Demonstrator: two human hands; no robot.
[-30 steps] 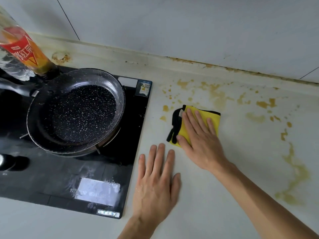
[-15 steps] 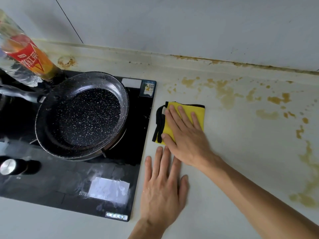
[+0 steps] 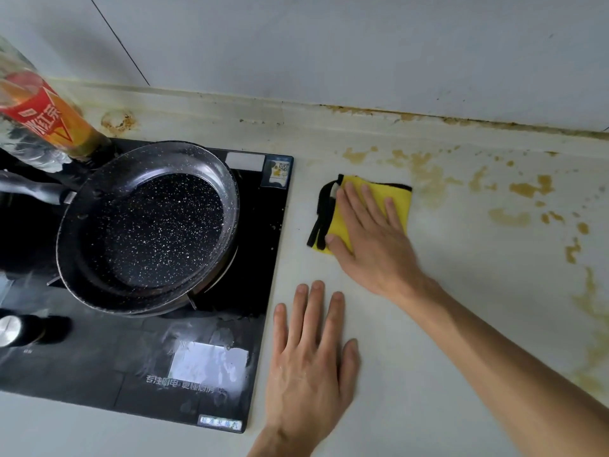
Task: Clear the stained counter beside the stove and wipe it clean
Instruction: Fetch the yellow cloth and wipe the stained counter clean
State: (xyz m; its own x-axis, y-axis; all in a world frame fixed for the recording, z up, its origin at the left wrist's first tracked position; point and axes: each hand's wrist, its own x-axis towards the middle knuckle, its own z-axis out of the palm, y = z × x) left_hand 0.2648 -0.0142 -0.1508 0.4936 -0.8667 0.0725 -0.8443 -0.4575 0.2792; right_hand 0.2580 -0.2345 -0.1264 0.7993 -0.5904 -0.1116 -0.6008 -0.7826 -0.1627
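A folded yellow cloth (image 3: 397, 196) with black edging lies on the pale counter (image 3: 461, 308) just right of the stove. My right hand (image 3: 369, 239) presses flat on the cloth with straight fingers. Flat on the bare counter nearer to me rests my left hand (image 3: 311, 354), fingers spread, holding nothing. Yellow-brown stains (image 3: 524, 189) spread over the counter to the right of the cloth and along the back wall joint.
A black glass stove (image 3: 184, 341) fills the left, with a speckled black frying pan (image 3: 148, 229) on its burner. A bottle with a red label (image 3: 39, 117) stands at the back left. A metal knob (image 3: 10, 329) sits at the stove's left edge.
My right hand slid the cloth left toward the stove edge, then slightly back up and right. The stains near the stove edge have been wiped away. My left hand stayed flat.
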